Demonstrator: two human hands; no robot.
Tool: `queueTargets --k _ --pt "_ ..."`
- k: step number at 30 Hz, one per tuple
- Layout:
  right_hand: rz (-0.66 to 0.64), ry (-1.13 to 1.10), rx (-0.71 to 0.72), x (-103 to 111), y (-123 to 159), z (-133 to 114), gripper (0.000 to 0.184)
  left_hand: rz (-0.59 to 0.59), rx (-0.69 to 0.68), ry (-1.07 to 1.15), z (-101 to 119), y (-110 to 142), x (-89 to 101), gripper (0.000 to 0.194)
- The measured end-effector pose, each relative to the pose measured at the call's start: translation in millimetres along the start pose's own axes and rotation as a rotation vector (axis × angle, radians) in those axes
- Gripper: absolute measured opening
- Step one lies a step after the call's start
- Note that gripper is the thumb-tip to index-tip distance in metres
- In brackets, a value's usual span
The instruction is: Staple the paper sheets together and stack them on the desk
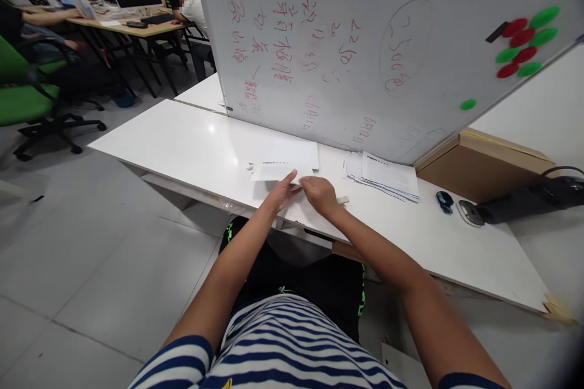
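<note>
Near the table's front edge, my left hand (281, 192) grips a white sheet of paper (267, 174), thumb on top and fingers underneath. The sheet is held slightly above the table; whether it is a single sheet or an envelope I cannot tell. At its right corner, my right hand (318, 193) is closed, thumb and forefinger pinched together at the paper's edge. Just behind lies a pile of white papers (296, 151) with dark print. To the right is a second, fanned stack of printed white papers (391, 177). A small pale object (342, 200) lies beside my right wrist.
A whiteboard (347, 61) with red writing and magnets stands along the back of the white table (182, 134). At right are a cardboard box (483, 164), a dark small item (444, 200) and a black cylindrical device (529, 200). Other people sit at desks far left.
</note>
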State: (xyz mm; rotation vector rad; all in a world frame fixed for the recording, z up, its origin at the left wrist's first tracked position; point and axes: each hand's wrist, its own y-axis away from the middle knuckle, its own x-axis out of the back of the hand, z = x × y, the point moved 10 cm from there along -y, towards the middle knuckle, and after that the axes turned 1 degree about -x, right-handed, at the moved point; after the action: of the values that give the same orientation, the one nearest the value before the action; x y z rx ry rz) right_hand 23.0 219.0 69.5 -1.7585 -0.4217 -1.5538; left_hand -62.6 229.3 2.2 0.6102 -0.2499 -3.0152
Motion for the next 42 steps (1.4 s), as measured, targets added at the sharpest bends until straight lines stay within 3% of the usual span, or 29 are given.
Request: queueTargets --k 2,4,8,10,12,14,16,18,21,24,28,33,37,42 --pt "-0.042 -0.023 0.102 -3 1 -24 0.04 0.04 0.126 0.178 -14 1 11.2 0.036" --pt "-0.031 -0.032 0.101 3 -1 -34 0.037 0.091 0.214 0.328 -27 2 23.6 0.029" --pt "0.12 -0.074 -0.115 33 -15 -8 0.048 0.054 0.138 0.453 -27 4 32.3 0.036" --pt "0.136 -0.085 -0.194 36 -26 14 0.047 0.115 0.102 0.467 -29 10 36.2 0.04" --pt "0.055 -0.066 -0.233 22 -39 36 0.047 0.3 0.076 0.472 -34 21 46.3 0.044" --pt "-0.113 -0.016 -0.231 -7 -48 53 0.05 0.49 0.035 0.455 -38 38 55.2 0.048" --pt "-0.267 0.044 -0.201 -37 -52 64 0.052 0.543 0.031 0.429 -41 55 53.3 0.046" --pt "-0.319 0.082 -0.177 -57 -53 68 0.051 0.463 0.116 0.442 -48 66 41.3 0.041" --pt "-0.292 0.116 -0.163 -71 -55 68 0.048 0.344 0.248 0.474 -51 85 27.9 0.039" --pt "-0.254 0.146 -0.132 -74 -55 65 0.051 0.302 0.279 0.497 -41 99 27.2 0.04" --pt "-0.218 0.164 -0.085 -72 -55 62 0.05 0.081 0.372 0.67 -36 110 11.9 0.038" --pt "-0.204 0.18 -0.062 -70 -59 60 0.038 -0.079 0.505 0.692 -51 126 3.4 0.049" --pt "-0.202 0.176 -0.041 -70 -60 58 0.035 -0.143 0.523 0.639 -61 135 -3.2 0.053" --pt "-0.197 0.159 -0.035 -67 -58 60 0.035 -0.11 0.515 0.551 -70 135 3.3 0.05"
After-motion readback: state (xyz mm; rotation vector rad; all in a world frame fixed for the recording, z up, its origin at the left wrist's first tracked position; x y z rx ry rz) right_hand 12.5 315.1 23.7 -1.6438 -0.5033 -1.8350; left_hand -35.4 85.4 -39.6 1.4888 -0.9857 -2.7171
